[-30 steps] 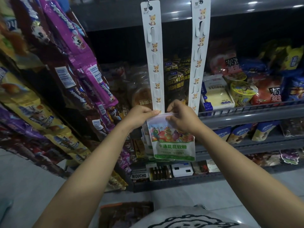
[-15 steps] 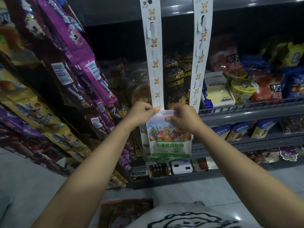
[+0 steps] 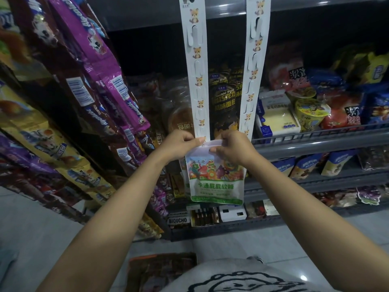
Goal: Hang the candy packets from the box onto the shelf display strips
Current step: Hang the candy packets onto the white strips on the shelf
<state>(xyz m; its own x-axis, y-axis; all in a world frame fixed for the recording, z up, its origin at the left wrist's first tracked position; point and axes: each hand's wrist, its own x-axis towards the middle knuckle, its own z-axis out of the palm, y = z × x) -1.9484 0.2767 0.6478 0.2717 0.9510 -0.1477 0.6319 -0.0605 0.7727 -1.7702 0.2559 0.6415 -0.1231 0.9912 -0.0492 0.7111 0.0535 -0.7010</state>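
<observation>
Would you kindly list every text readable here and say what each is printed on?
"卡通屁屁软糖": green band of the candy packet, held by the left hand and right hand.
"BIQUCHO": white label on the bottom shelf.
Purple packets, other packaging and barcodes: too blurred to read.
Display strips: fox pictures; the small top mark is unreadable.

Packet (image 3: 214,178) under L strip (image 3: 197,81) — shelf (image 3: 315,142) behind

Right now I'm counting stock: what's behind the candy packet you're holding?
Behind the candy packet, held by the left hand and right hand, at least one similar packet's edge shows at its left. How many hang there is hidden.
</observation>
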